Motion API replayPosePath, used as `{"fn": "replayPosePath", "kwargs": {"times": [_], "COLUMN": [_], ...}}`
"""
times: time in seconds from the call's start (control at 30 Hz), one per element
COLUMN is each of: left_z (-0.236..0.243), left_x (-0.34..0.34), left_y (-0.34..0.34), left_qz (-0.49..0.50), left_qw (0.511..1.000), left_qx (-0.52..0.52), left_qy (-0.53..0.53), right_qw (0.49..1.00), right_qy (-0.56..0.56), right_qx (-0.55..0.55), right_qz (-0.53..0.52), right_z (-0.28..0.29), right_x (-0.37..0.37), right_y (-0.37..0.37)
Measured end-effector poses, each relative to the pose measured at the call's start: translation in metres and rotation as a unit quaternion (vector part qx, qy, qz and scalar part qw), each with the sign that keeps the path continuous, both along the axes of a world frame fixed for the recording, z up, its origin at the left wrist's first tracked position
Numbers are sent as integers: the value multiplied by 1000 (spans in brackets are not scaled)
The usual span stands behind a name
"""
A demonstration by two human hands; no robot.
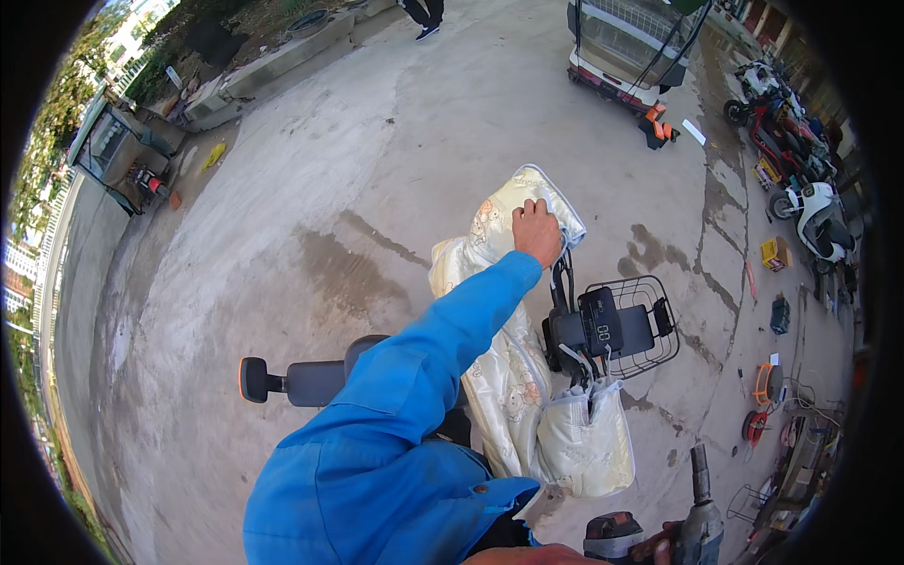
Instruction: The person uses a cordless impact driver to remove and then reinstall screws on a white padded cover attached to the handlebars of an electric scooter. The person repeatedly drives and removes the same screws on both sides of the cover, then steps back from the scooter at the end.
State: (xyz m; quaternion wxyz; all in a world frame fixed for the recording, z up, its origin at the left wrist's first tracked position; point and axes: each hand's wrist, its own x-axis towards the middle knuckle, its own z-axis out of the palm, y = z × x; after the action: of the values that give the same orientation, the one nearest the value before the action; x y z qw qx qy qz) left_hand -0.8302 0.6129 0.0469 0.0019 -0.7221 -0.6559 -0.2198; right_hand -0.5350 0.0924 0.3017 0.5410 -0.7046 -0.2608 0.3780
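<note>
My left hand (537,232), at the end of a blue sleeve, is closed on the upper end of a cream quilted handlebar cover (513,363) with a faint cartoon print. The cover hangs over the handlebars of an electric scooter, whose dark display (601,322) and wire front basket (643,352) are right of my arm. At the lower edge my right hand (656,545), partly cut off, is wrapped around a cordless impact wrench (699,533). A long socket points upward from it. The scooter's seat (316,382) shows left of my sleeve.
A three-wheeled vehicle (626,52) stands ahead, with orange and black pieces (656,126) beside it. Along the right are parked scooters (821,224), a yellow box (776,253) and reels (754,427). Another three-wheeler (115,151) is far left; a person's legs (424,14) show at the top.
</note>
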Motion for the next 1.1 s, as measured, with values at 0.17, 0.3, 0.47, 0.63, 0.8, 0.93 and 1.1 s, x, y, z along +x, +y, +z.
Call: {"fn": "replayPosePath", "kwargs": {"times": [0.17,0.3,0.47,0.63,0.8,0.93,1.1], "left_z": [-16,-19,-14,-9,-8,-23,-33], "left_x": [-9,-7,-17,-22,-9,-13,-31], "left_y": [3,6,9,-2,-2,-2,-10], "left_qz": [-58,-60,-125,-73,-23,-36,-72], "left_qw": [998,998,991,997,998,995,988], "left_qx": [23,16,49,29,21,47,73], "left_qy": [-18,-8,-20,-3,-47,-76,-116], "right_qw": [992,965,967,989,991,996,999], "right_qy": [67,178,150,108,82,56,35], "right_qx": [-7,66,26,7,-16,-24,-34], "right_qz": [-111,-181,-204,-103,-100,-63,-1], "right_z": [-11,-32,-113,-167,-81,-24,10], "right_x": [-24,-37,-19,9,27,20,20], "right_y": [-84,-141,-252,-317,-220,-148,-100]}}
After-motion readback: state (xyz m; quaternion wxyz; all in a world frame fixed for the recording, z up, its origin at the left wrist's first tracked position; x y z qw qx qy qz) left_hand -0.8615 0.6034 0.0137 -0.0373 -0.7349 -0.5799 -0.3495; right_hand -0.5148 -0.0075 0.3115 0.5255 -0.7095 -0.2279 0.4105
